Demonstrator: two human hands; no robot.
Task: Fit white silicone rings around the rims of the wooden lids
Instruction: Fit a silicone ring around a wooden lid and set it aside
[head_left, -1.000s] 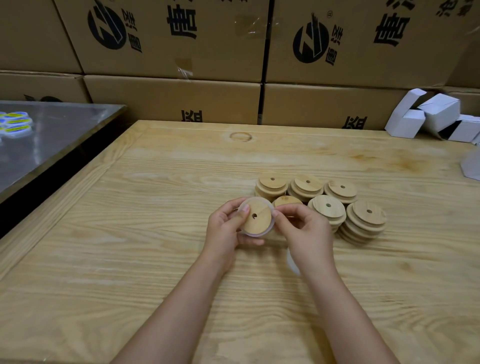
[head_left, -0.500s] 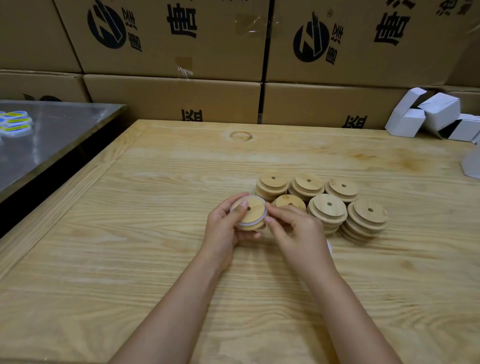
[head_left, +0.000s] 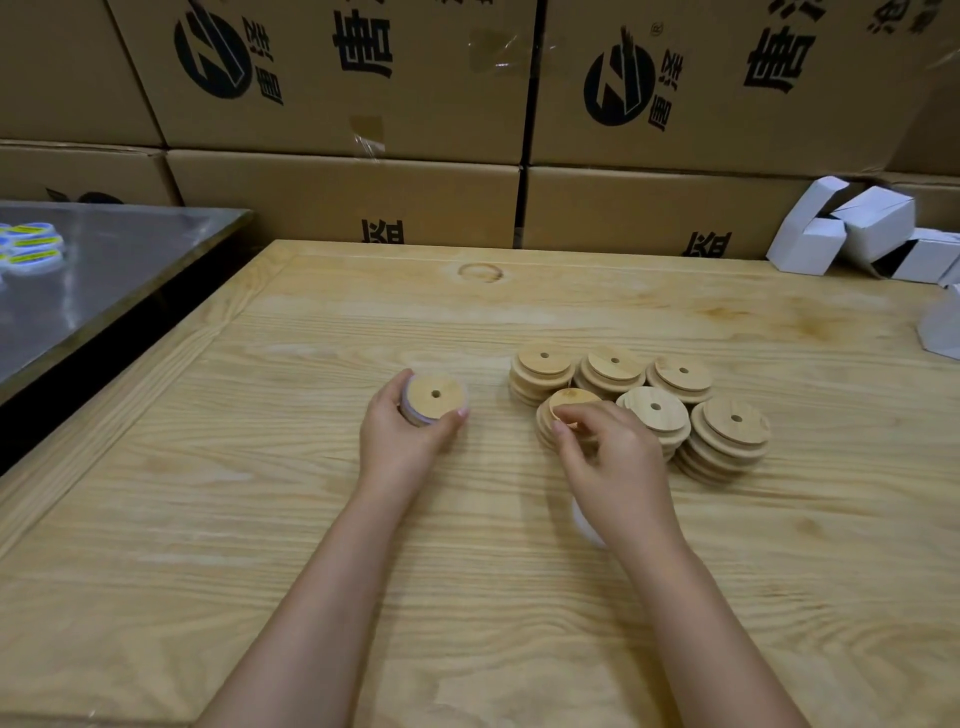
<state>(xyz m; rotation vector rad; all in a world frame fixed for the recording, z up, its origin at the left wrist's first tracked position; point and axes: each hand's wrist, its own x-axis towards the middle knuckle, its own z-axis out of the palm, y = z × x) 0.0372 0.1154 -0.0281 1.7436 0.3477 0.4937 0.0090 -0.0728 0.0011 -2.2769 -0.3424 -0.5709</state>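
Head view: we face brown cardboard cartons (head_left: 343, 197) stacked behind a pale wooden table (head_left: 260, 519). Six stacks of round wooden lids (head_left: 727, 436) stand right of centre. Our left hand (head_left: 405, 436) grips a white-ringed round wooden lid (head_left: 434, 397), apart to their left. Our right hand (head_left: 618, 467) pinches the top lid (head_left: 569, 402) of the nearest stack, its wrist half-hiding a blurred white silicone ring (head_left: 584, 519). A careless lift could topple that stack, we judge. The cartons carry a round black logo and the character 唐.
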